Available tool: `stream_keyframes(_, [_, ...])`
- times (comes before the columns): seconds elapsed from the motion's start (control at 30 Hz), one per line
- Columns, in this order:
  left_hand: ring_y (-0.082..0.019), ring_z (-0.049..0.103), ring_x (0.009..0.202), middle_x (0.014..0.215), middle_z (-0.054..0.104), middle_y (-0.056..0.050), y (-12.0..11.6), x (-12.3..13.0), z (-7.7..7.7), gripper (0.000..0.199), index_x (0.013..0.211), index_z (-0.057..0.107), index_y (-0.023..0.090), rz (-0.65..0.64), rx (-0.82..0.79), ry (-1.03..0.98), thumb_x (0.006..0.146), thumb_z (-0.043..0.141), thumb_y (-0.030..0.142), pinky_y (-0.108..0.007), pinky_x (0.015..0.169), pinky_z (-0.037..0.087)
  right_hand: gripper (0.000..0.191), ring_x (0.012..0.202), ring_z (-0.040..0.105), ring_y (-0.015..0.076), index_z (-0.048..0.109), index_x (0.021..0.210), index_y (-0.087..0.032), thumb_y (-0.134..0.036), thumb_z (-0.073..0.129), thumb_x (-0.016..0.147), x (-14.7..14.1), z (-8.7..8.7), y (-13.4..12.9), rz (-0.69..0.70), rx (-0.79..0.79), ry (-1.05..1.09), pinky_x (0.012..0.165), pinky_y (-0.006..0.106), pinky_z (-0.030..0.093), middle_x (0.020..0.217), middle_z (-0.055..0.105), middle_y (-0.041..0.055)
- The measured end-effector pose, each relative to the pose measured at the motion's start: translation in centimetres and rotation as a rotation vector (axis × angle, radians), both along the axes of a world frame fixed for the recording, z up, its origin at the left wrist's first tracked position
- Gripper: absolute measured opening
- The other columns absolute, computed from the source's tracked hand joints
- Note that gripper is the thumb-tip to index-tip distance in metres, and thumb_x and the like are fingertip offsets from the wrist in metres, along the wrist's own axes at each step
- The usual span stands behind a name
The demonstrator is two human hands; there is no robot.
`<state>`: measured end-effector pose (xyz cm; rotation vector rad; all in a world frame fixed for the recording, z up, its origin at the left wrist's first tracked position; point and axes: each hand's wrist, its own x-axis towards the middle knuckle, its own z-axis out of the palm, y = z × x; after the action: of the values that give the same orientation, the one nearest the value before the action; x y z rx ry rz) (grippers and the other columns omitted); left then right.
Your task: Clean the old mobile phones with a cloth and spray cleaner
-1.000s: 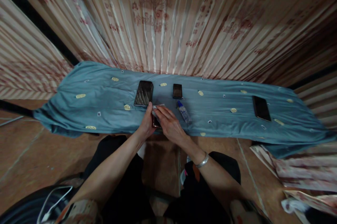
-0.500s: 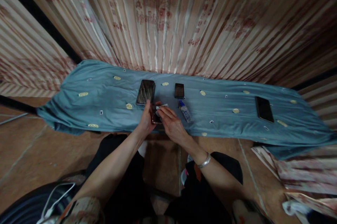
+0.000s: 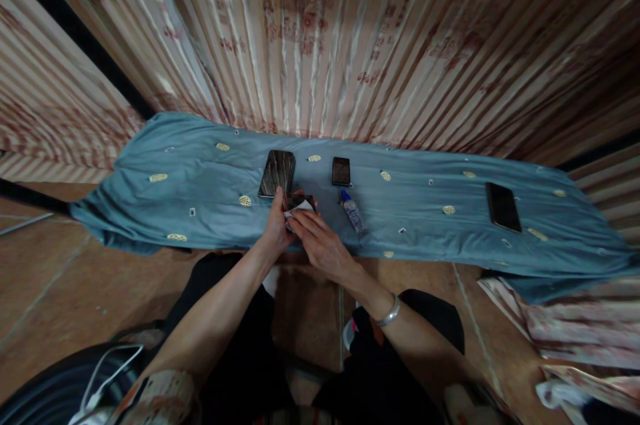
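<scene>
My left hand (image 3: pixel 277 225) is closed around the left edge of a dark phone (image 3: pixel 303 200), held over the front of the cloth-covered surface. A small white wipe (image 3: pixel 299 209) lies against the phone's face, pressed there by the fingers of my right hand (image 3: pixel 323 242). My right hand covers the phone's lower part. Just behind my left hand lies a larger dark, glossy tablet-like device (image 3: pixel 277 172). To the right of my hands is a clear bottle with a blue cap (image 3: pixel 354 213), lying on its side. Behind it sits a small dark square object (image 3: pixel 341 171).
A blue patterned cloth (image 3: pixel 425 238) covers the long narrow surface. Another dark phone (image 3: pixel 503 206) lies far to the right. A pleated curtain (image 3: pixel 310 45) hangs along the back. At lower left, a white cable (image 3: pixel 107 372) rests on a dark round ribbed object.
My right hand has slid slightly left and down across the phone with the wipe. The phone is tilted differently in my left hand. The other objects stay put.
</scene>
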<state>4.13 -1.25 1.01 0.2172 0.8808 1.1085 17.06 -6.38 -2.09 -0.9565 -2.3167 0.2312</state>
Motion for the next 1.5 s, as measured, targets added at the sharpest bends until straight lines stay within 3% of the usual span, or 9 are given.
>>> stream_keyframes(0.27, [-0.025, 0.077, 0.082, 0.08, 0.077, -0.012, 0.9, 0.0, 0.2, 0.044, 0.085, 0.068, 0.014, 0.042, 0.014, -0.04, 0.099, 0.049, 0.052, -0.035, 0.074, 0.061, 0.055, 0.138, 0.051, 0.0271, 0.054, 0.149, -0.014, -0.006, 0.038, 0.097, 2.1, -0.2, 0.7, -0.103, -0.045, -0.037, 0.12, 0.048, 0.047, 0.146, 0.061, 0.0151])
stream_keyframes(0.57, [-0.024, 0.077, 0.083, 0.079, 0.077, -0.011, 0.6, 1.5, 0.7, 0.046, 0.081, 0.067, 0.014, -0.018, -0.01, -0.033, 0.104, 0.038, 0.041, -0.038, 0.078, 0.062, 0.05, 0.118, 0.066, 0.0243, 0.067, 0.133, -0.015, -0.005, 0.04, 0.092, 4.1, -0.9, 1.8, -0.264, -0.128, 0.129, 0.108, 0.046, 0.053, 0.13, 0.072, 0.013])
stream_keyframes(0.73, [-0.026, 0.077, 0.081, 0.076, 0.077, -0.013, 0.7, 2.7, 0.7, 0.05, 0.086, 0.072, 0.011, -0.056, -0.015, -0.01, 0.104, 0.036, 0.04, -0.037, 0.077, 0.062, 0.044, 0.109, 0.072, 0.024, 0.071, 0.122, -0.018, -0.008, 0.043, 0.09, 5.7, -0.5, 2.6, -0.436, -0.202, 0.182, 0.101, 0.041, 0.056, 0.117, 0.078, 0.0103])
stream_keyframes(0.93, [-0.025, 0.076, 0.071, 0.079, 0.078, -0.014, 1.1, 2.7, 0.4, 0.05, 0.103, 0.072, 0.007, -0.072, -0.02, 0.006, 0.104, 0.038, 0.043, -0.037, 0.07, 0.062, 0.035, 0.103, 0.074, 0.028, 0.065, 0.128, -0.012, -0.028, 0.052, 0.1, 7.9, 0.9, 3.3, -0.654, -0.272, -0.095, 0.09, 0.038, 0.057, 0.116, 0.076, 0.0191])
stream_keyframes(1.07, [-0.025, 0.076, 0.073, 0.084, 0.079, -0.015, 1.3, 2.1, 0.2, 0.051, 0.115, 0.07, 0.006, -0.055, 0.001, 0.007, 0.104, 0.039, 0.046, -0.038, 0.07, 0.063, 0.038, 0.095, 0.075, 0.0323, 0.065, 0.125, -0.011, -0.036, 0.063, 0.097, 8.7, 0.7, 3.6, -0.732, -0.391, -0.348, 0.083, 0.04, 0.056, 0.101, 0.077, 0.0208])
stream_keyframes(1.27, [-0.022, 0.075, 0.068, 0.08, 0.078, -0.013, 1.3, 1.1, 0.7, 0.054, 0.115, 0.069, 0.004, -0.007, 0.011, 0.037, 0.105, 0.034, 0.044, -0.034, 0.066, 0.062, 0.033, 0.101, 0.073, 0.0308, 0.069, 0.119, -0.014, -0.037, 0.063, 0.097, 6.8, -0.7, 4.7, -0.732, -0.34, -0.378, 0.088, 0.039, 0.054, 0.103, 0.077, 0.0173])
stream_keyframes(1.4, [-0.026, 0.077, 0.08, 0.083, 0.079, -0.015, 1.4, 0.7, 1.0, 0.056, 0.117, 0.07, 0.004, -0.018, 0.019, 0.02, 0.105, 0.033, 0.044, -0.038, 0.077, 0.063, 0.028, 0.099, 0.075, 0.0268, 0.072, 0.11, -0.018, -0.042, 0.059, 0.1, 3.9, 0.3, 5.9, -0.688, -0.467, -0.32, 0.085, 0.033, 0.052, 0.103, 0.079, 0.0144])
stream_keyframes(1.5, [-0.027, 0.078, 0.083, 0.086, 0.08, -0.015, 1.6, 0.5, 1.0, 0.054, 0.119, 0.07, 0.005, -0.011, 0.02, 0.017, 0.104, 0.035, 0.044, -0.041, 0.08, 0.063, 0.034, 0.104, 0.075, 0.0278, 0.07, 0.114, -0.018, -0.046, 0.055, 0.102, 2.2, 1.2, 6.6, -0.659, -0.539, -0.289, 0.086, 0.033, 0.051, 0.109, 0.079, 0.0148])
